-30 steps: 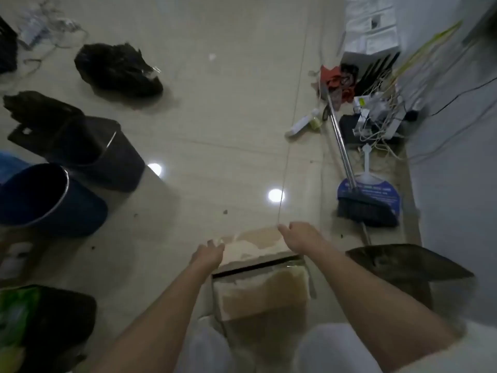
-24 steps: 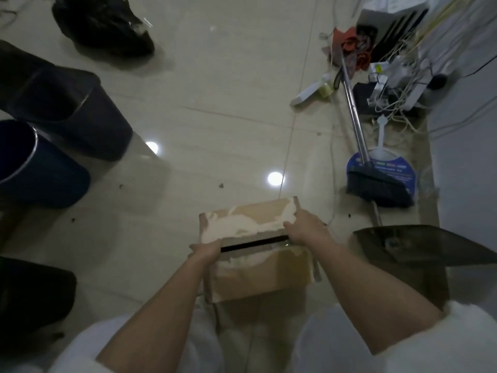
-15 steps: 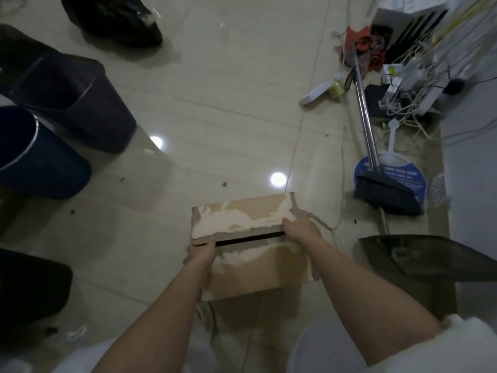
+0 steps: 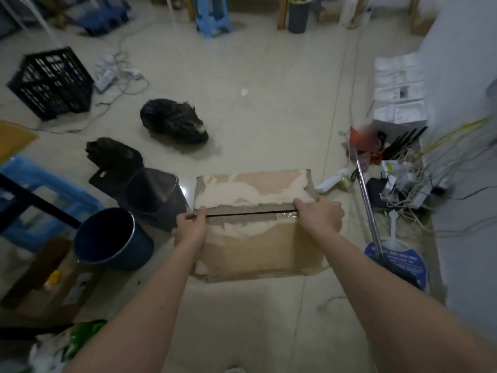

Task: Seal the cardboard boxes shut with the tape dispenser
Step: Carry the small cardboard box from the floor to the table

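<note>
My left hand: fingers curled over the left end of the brown cardboard box with torn top flaps. My right hand: gripping the right end. Box: between both hands, above the tiled floor; seam slightly agape. Dark blue bucket: left.

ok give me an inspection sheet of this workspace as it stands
surface: glossy beige tiled floor, bare ahead.
job's things: worn brown cardboard box, flaps folded down, dark gap at seam, surface torn; tape dispenser not seen.
clutter: black plastic bag, two dark bins, black plastic crate, broom.
hands: left hand and right hand grip the seam ends.
cables: white tangle by the right wall; power strip cords far left.
surroundings: blue plastic stool, dim room.
</note>
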